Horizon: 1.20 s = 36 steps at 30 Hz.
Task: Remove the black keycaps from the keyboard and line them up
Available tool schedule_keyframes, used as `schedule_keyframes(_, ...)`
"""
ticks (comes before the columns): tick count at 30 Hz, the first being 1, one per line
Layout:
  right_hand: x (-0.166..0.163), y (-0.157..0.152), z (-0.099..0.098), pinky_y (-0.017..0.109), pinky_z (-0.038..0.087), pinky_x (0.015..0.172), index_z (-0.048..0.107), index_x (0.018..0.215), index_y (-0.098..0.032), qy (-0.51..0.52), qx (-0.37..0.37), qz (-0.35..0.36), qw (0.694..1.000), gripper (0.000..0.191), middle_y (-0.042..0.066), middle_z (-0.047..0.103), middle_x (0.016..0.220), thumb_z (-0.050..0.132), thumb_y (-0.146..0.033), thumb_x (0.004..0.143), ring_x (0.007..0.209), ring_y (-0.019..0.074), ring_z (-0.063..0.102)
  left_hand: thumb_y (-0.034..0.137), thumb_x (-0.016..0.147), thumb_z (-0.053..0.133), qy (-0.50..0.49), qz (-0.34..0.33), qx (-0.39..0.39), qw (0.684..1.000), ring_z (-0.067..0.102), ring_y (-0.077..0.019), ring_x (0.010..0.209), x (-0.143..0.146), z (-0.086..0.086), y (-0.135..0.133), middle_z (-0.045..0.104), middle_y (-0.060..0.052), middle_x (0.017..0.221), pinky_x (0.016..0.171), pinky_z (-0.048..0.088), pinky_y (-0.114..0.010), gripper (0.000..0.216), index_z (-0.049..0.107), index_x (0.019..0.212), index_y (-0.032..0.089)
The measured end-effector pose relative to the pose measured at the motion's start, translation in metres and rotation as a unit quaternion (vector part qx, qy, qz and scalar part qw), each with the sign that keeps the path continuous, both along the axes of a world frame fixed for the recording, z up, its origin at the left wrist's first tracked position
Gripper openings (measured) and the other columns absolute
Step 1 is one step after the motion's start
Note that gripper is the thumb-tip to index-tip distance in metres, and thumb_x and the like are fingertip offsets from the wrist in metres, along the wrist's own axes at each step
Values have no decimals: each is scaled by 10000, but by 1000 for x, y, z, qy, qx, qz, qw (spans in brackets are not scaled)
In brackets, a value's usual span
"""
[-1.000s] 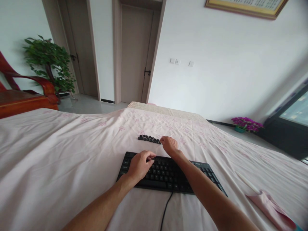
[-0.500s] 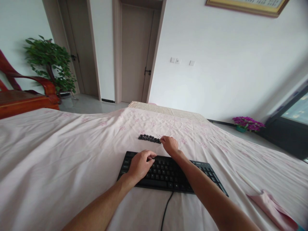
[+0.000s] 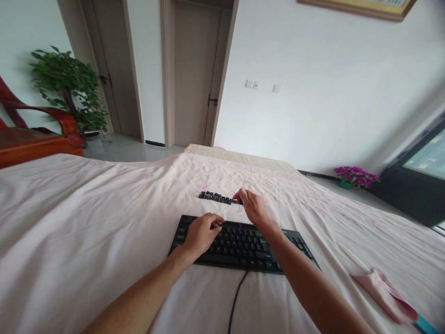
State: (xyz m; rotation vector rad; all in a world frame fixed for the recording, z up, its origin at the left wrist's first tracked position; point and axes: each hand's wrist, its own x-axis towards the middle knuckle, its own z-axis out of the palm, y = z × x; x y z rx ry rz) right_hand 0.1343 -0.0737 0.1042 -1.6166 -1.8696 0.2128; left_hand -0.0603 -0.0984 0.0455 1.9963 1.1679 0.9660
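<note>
Bracing black keyboard (image 3: 243, 243) on the pink sheet (image 3: 86, 218) with curled left hand (image 3: 201, 232), pinching wire keycap puller (image 3: 243, 197) in right hand (image 3: 255, 208) beside removed keycaps row (image 3: 217, 198), keeping them within reach.

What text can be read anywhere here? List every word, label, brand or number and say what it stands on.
None can be read.
Keyboard: its key legends are too small and blurred.
Loose keycaps beyond it, by the right hand: legends too small.
Framed picture on the wall: rows of writing, blurred and cut off by the frame edge.
The left hand covers some keys.
</note>
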Motion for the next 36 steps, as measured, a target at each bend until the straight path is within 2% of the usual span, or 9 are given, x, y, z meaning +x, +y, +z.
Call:
schedule_keyframes(4,-4,-22,-3,223,430,582,635,946,-184,143,-22,71,987,433,16,655,768,304,-463,941,578,113,542,159,747,575,9,-1,0,1000,636,-139,803,0,-1,0,699,0,927,783,466,-243,228,678,940,220)
schedule_keyframes(7,-8,-35,-8,214,432,550,621,891,-167,194,-50,114,973,376,27,665,807,382,-456,917,576,107,548,173,748,586,20,0,3,1000,633,-143,805,0,-1,-1,695,-2,937,788,464,-248,222,676,945,222)
schedule_keyframes(12,-9,-45,-16,217,436,595,632,775,-168,149,-61,136,977,340,12,635,754,405,-375,918,608,108,555,188,746,599,35,-1,11,999,629,-151,818,0,1,-3,689,-4,940,787,462,-254,219,674,949,226)
schedule_keyframes(18,-12,-45,-23,236,439,725,627,789,-185,80,-43,181,979,304,7,631,772,399,-326,934,733,130,580,178,756,591,53,-4,18,998,622,-150,821,0,3,-4,682,-3,934,790,456,-251,218,685,943,243)
schedule_keyframes(23,-19,-45,-25,252,424,790,623,820,-201,-2,-16,232,973,311,15,642,808,392,-369,946,792,144,582,230,780,586,93,-7,35,995,610,-166,838,0,2,-4,663,-15,888,750,446,-247,149,686,890,229)
schedule_keyframes(30,-12,-46,-39,252,436,783,639,763,-187,75,-13,189,979,486,27,634,769,275,-435,968,747,137,593,185,774,578,108,-32,50,992,596,-174,931,-2,6,-6,659,-6,961,861,426,-255,219,702,930,277)
schedule_keyframes(36,-12,-52,-45,259,450,767,614,744,-191,102,33,193,975,467,28,622,767,281,-432,964,731,133,590,299,728,662,174,-27,41,984,599,-191,879,11,15,-5,658,-9,876,797,435,-262,136,708,856,283)
